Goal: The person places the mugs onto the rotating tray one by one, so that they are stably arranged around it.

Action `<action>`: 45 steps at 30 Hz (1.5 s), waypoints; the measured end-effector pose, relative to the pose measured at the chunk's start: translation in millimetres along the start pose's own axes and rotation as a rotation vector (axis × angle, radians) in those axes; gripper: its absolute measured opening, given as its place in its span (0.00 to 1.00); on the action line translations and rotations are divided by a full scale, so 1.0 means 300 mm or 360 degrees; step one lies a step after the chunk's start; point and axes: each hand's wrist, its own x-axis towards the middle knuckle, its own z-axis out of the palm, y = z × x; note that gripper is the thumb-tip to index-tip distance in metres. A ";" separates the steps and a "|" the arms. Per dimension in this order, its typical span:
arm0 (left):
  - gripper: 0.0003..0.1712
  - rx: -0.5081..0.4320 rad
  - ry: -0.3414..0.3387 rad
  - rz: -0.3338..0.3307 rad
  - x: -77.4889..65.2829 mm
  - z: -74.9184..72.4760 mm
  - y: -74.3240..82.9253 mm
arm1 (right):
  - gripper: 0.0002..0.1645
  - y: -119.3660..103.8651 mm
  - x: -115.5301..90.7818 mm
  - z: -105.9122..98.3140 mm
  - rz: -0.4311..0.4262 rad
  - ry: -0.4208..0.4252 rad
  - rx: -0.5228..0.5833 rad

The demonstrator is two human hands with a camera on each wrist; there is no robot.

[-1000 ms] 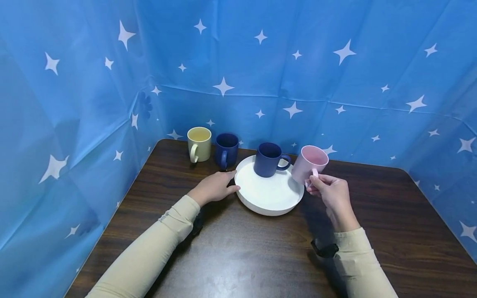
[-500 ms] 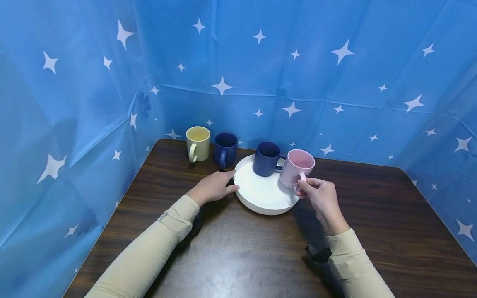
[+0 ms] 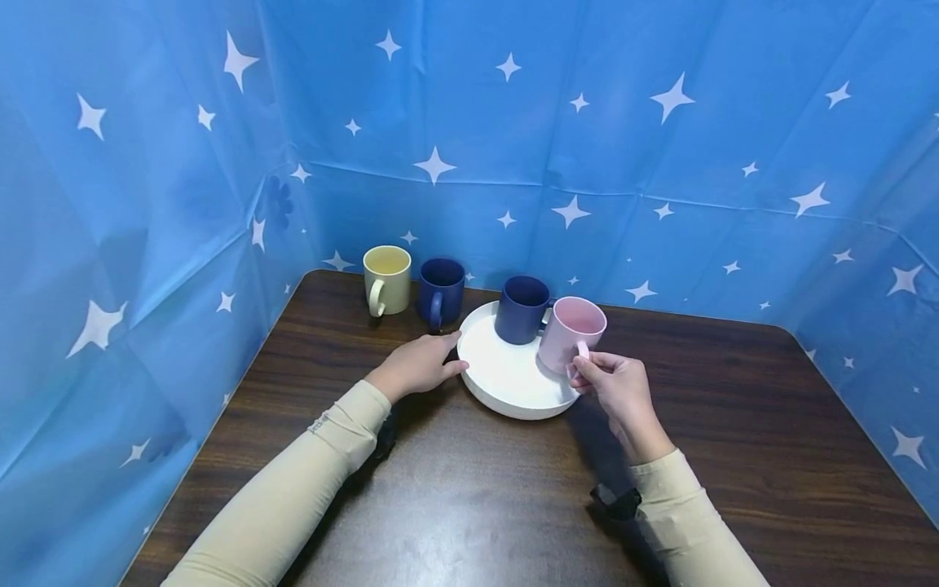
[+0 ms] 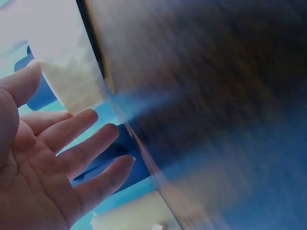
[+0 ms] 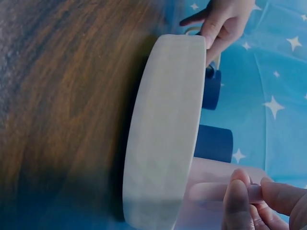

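My right hand (image 3: pixel 619 394) pinches the handle of a pink mug (image 3: pixel 570 336), which stands upright over the right side of a round white tray (image 3: pixel 506 383). Behind it on the tray is a dark blue mug (image 3: pixel 521 311), its handle partly hidden by the pink one. At the tray's left rim rests my left hand (image 3: pixel 418 367), thumb and fingers extended against the edge. The left wrist view shows that hand (image 4: pixel 62 163) with its fingers spread. In the right wrist view, fingertips (image 5: pixel 237 196) hold the pink mug's handle beside the tray wall (image 5: pixel 163 129).
Left of the tray, a yellow mug (image 3: pixel 387 281) and a second dark blue mug (image 3: pixel 442 295) stand near the back edge of the dark wooden table (image 3: pixel 469 497). A blue star-patterned cloth (image 3: pixel 484 122) hangs behind and along the left and right sides.
The right hand has carried the pink mug leftward and slightly down, from the tray's right edge to over its surface, close to the dark blue mug. The left hand stays at the rim.
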 end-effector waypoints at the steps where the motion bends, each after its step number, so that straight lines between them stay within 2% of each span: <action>1: 0.38 0.0002 -0.0003 -0.0003 0.001 0.000 0.000 | 0.18 0.002 0.001 0.002 0.0001 -0.0001 -0.0004; 10: 0.38 0.0005 -0.0008 -0.0013 0.008 0.009 -0.006 | 0.17 0.023 0.007 0.024 0.0015 -0.0011 0.0018; 23: 0.38 0.0007 -0.0005 -0.0012 0.004 0.005 0.002 | 0.15 0.045 0.005 0.056 -0.0014 0.0057 -0.0039; 30: 0.38 0.0011 -0.0023 -0.0035 0.000 0.002 0.009 | 0.15 0.045 0.002 0.061 0.0008 0.0087 -0.0004; 45: 0.38 0.0033 -0.0058 -0.0027 -0.003 -0.001 0.016 | 0.15 0.055 0.009 0.061 0.0046 0.0114 -0.0064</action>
